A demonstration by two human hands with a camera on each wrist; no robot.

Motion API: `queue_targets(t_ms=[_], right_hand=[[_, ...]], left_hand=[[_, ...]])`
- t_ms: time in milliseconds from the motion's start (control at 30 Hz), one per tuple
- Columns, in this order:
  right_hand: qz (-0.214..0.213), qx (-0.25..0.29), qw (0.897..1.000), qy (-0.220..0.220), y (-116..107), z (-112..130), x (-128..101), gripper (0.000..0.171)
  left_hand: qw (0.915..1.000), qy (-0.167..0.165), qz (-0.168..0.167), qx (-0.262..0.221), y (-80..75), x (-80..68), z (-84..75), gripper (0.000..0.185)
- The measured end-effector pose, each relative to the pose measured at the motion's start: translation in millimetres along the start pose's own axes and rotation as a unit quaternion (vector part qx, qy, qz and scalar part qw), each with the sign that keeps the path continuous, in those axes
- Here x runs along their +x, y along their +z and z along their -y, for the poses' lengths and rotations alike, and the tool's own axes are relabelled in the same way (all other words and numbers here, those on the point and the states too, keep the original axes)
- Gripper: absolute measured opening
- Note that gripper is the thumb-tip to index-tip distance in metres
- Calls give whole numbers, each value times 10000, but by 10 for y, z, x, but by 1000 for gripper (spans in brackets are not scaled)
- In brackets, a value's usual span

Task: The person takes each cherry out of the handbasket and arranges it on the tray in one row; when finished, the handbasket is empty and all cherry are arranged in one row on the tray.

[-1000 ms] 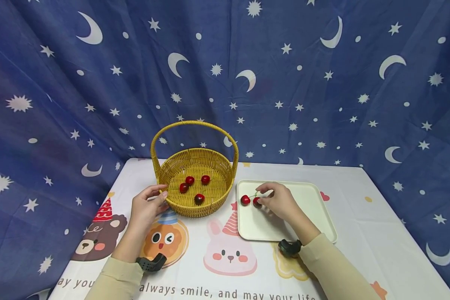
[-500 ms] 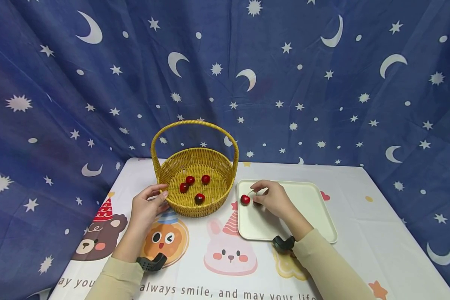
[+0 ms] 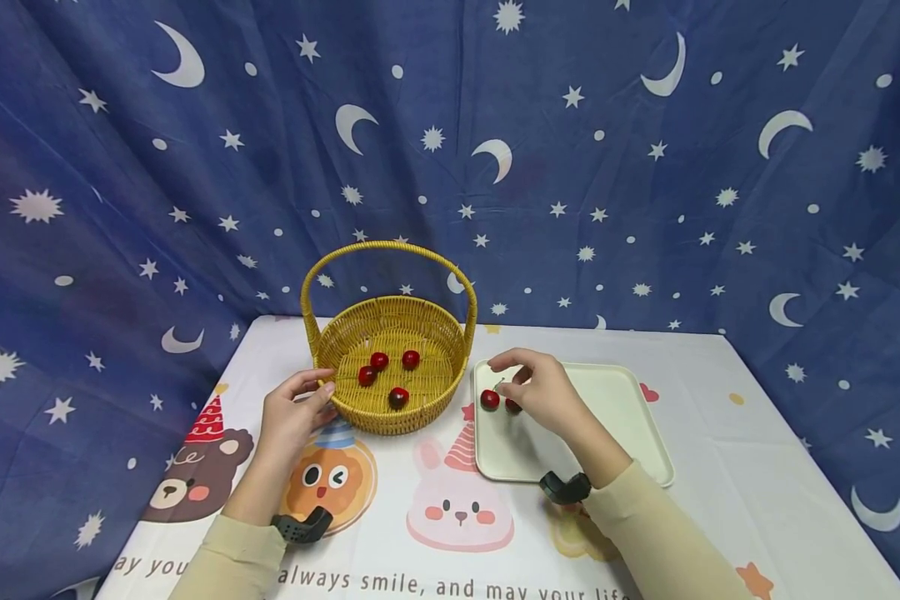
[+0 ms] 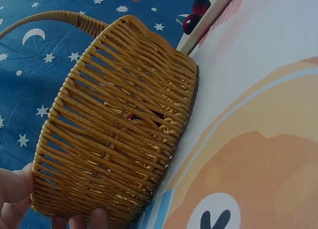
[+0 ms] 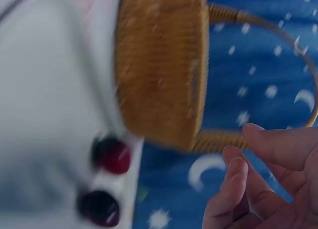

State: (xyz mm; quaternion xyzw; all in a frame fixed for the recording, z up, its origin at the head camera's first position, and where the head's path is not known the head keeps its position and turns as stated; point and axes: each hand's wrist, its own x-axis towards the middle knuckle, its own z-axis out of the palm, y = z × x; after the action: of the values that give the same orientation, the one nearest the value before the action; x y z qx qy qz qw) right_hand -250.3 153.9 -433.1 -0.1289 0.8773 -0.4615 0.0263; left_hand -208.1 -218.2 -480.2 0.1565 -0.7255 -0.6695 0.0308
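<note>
Right hand [image 3: 543,390] hovers over the near-left corner of the cream square plastic tray [image 3: 615,417], fingers loosely bent and apart, holding nothing that I can make out; thumb and forefinger sit just above the pair of dark red cherries joined by a thin green stem [image 3: 498,400]. That pair lies on the tray just beside its left rim, under and slightly left of the fingertips. It looks light, smooth, round and apt to roll or slip, so the stem is likely the surest place to pinch. Left hand [image 3: 292,417] holds the rim of the round yellow woven wicker basket [image 3: 330,350], thumb curled over it, on the bench [image 3: 720,467]; four loose red cherries [image 3: 387,375] lie inside
</note>
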Motion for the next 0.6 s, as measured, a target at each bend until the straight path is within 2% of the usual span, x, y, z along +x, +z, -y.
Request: queue_targets(t_ms=[167, 367, 467, 600], right_hand=[[373, 190, 9979, -503, 206, 317, -6, 34], [615, 300, 9929, -971, 542, 519, 205, 38], [778, 254, 9915, -1008, 703, 556, 366, 40], [1076, -70, 9904, -863, 868, 583, 560, 43]], left_hand=[[10000, 15, -7, 1, -23, 7, 5, 37], [10000, -9, 36, -18, -24, 8, -3, 39], [10000, -58, 66, -26, -21, 0, -6, 42], [9999, -109, 109, -33, -24, -9, -10, 44]])
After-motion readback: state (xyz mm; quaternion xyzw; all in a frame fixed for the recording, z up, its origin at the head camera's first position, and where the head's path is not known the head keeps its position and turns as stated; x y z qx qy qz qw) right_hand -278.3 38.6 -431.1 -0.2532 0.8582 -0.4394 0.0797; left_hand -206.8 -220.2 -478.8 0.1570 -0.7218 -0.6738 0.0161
